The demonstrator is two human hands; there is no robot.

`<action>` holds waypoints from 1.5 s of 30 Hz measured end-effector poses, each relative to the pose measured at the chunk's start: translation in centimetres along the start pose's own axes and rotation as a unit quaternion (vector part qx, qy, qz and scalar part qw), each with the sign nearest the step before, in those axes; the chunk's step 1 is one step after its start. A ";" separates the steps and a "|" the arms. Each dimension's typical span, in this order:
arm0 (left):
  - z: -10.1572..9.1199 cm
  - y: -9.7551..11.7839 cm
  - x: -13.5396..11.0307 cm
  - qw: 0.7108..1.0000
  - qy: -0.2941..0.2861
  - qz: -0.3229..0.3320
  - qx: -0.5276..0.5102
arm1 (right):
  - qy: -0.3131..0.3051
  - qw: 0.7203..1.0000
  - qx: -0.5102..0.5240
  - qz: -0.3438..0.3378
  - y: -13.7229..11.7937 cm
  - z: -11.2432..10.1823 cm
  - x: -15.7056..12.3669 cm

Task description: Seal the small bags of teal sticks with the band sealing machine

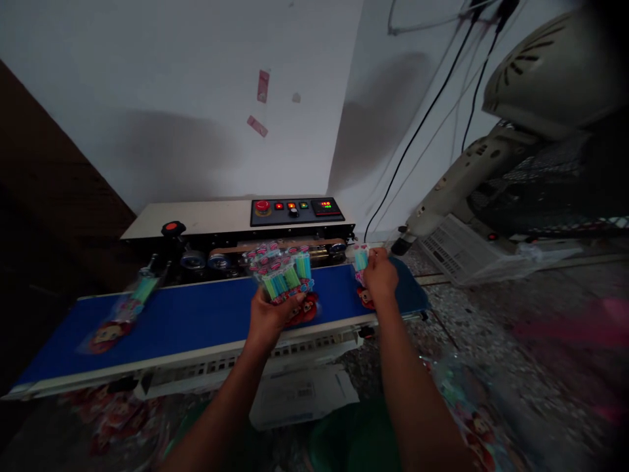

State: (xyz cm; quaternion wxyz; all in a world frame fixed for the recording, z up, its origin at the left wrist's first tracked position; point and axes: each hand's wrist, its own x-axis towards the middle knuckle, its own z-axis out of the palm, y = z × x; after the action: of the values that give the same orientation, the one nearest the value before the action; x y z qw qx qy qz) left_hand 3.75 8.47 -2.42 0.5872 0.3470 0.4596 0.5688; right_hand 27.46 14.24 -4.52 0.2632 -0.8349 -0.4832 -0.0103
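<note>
Now your left hand [265, 318] clamps a fanned packet bunch [282, 278], long axes pointing away; your right hand [380, 275] pinches 1 packet [362, 261] upright on the blue belt [196, 321].

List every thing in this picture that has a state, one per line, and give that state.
Left hand: closed on a fanned bunch of packets.
Right hand: pinching a single packet at the sealer's infeed.
Control panel: lamps and display lit.
Blue belt: carrying one blurred packet.
</note>
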 end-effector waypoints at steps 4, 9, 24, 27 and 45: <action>0.2 0.1 -0.2 1.000 -0.014 -0.012 0.007 | -0.053 0.997 -0.064 0.007 -0.4 1.3 0.7; 0.0 -0.4 0.0 1.000 -0.021 -0.003 0.008 | -0.067 0.996 -0.045 -0.044 -2.5 1.8 0.4; -0.7 -0.9 0.2 0.999 -0.030 0.019 0.021 | -0.010 0.830 0.549 -0.095 -7.1 -1.5 -7.5; -0.8 -0.5 0.0 0.999 -0.005 0.012 0.032 | 0.063 0.863 0.495 -0.083 -5.3 -1.7 -5.9; 0.1 0.1 -0.5 0.996 -0.052 -0.061 0.027 | -0.036 0.999 0.002 -0.028 -2.7 1.4 -1.3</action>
State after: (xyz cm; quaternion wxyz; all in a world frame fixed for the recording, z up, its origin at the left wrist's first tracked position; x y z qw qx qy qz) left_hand 3.81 8.03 -2.27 0.6339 0.3633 0.4641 0.5007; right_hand 24.23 14.87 -4.95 0.2466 -0.8204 -0.5158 0.0131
